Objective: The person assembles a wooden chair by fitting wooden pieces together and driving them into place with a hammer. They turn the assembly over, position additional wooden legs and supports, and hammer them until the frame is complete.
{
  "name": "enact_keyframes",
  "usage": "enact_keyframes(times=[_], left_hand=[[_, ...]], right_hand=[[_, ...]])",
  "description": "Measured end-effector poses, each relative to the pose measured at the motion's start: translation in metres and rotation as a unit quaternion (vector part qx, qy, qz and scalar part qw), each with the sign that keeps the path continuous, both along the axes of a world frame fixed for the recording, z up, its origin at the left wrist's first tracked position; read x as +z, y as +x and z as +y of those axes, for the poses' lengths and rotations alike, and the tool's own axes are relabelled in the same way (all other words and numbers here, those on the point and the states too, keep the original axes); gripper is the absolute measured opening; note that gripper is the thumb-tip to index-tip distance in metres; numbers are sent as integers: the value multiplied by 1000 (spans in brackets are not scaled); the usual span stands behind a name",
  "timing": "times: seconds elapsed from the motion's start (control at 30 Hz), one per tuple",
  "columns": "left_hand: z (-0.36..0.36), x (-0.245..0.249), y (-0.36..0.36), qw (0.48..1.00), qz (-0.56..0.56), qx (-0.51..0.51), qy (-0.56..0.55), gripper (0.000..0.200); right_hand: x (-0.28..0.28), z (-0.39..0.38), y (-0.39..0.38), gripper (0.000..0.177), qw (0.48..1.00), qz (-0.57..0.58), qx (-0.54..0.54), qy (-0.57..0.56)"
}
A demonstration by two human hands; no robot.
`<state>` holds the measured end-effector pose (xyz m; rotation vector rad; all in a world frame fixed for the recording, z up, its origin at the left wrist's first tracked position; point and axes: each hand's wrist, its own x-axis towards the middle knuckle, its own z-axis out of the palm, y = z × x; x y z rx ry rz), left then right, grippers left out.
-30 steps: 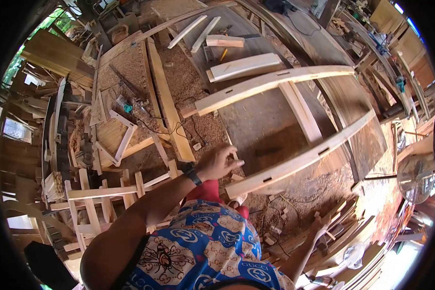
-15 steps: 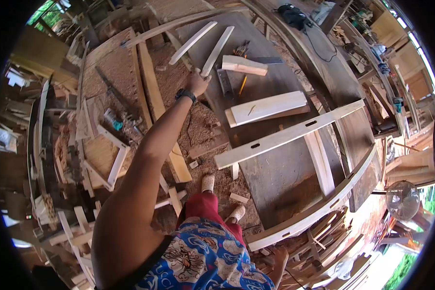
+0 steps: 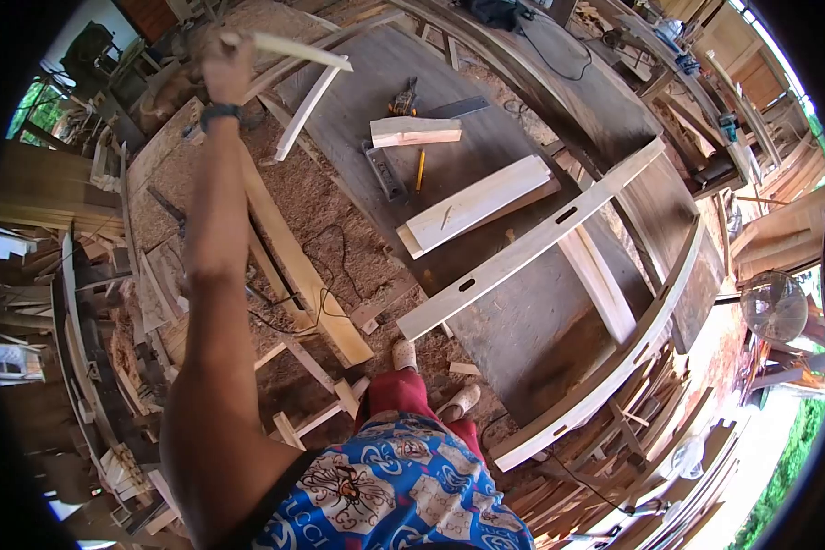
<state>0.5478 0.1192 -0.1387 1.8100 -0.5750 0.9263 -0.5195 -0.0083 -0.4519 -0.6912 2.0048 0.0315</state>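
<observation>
My left hand is raised at the upper left, closed around one end of a pale wooden strip that points right. Below that strip, a second pale strip lies across the left edge of the dark board. A short wood block, a yellow pencil and a dark metal tool rest on the board. Nearer are a wide pale plank and a slotted rail. My right hand is out of sight.
A curved slotted rail spans the near right side. Long yellowish boards stand left of the dark board, over sawdust. A fan is at the far right, and stacked offcuts lie at the lower right.
My left hand has lifted one pale strip off the board and carried it up and left. My right hand, earlier low near the curved rail, has left the view. The view has shifted.
</observation>
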Motion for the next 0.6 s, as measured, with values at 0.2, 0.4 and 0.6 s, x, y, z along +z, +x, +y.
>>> enact_keyframes(times=[0.2, 0.4, 0.6], left_hand=[[-24, 174, -102, 863, 6, -374, -339, 28], [-115, 107, -209, 715, 214, -625, -230, 34], [-156, 57, -335, 549, 315, -741, -221, 34]], right_hand=[[-24, -22, -4, 43, 998, -64, 10, 8], [-24, -53, -72, 45, 990, -142, -10, -1], [-7, -90, -139, 46, 991, -103, 21, -86]])
